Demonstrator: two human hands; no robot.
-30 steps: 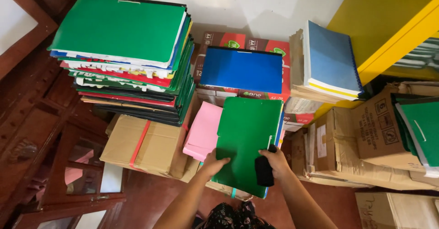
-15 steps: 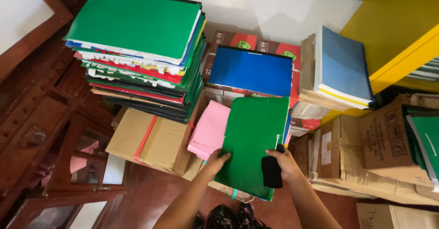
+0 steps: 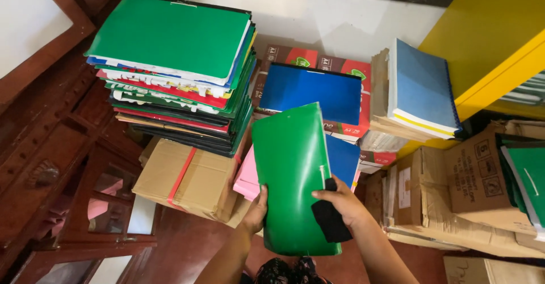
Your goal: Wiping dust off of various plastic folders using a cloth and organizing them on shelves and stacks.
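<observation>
I hold a green folder [image 3: 289, 170] upright and slightly tilted in front of me. My left hand [image 3: 256, 209] grips its lower left edge. My right hand [image 3: 340, 202] grips its lower right edge, together with a black cloth [image 3: 330, 221] pressed against the cover. Behind the folder lie a blue folder [image 3: 342, 158] and pink folders [image 3: 248, 177] on a pile of boxes.
A tall stack of coloured folders [image 3: 176, 74] rests on a taped cardboard box [image 3: 184, 177] at the left. A blue folder [image 3: 309, 93] lies on red paper boxes. Bound blue booklets [image 3: 417, 88], cardboard boxes [image 3: 471, 182], a yellow cabinet [image 3: 488, 40] and dark wooden furniture [image 3: 51, 165] surround them.
The green folder has been lifted off the pile and raised toward me, now uncovering the blue folder beneath it. Both hands kept their grip on it.
</observation>
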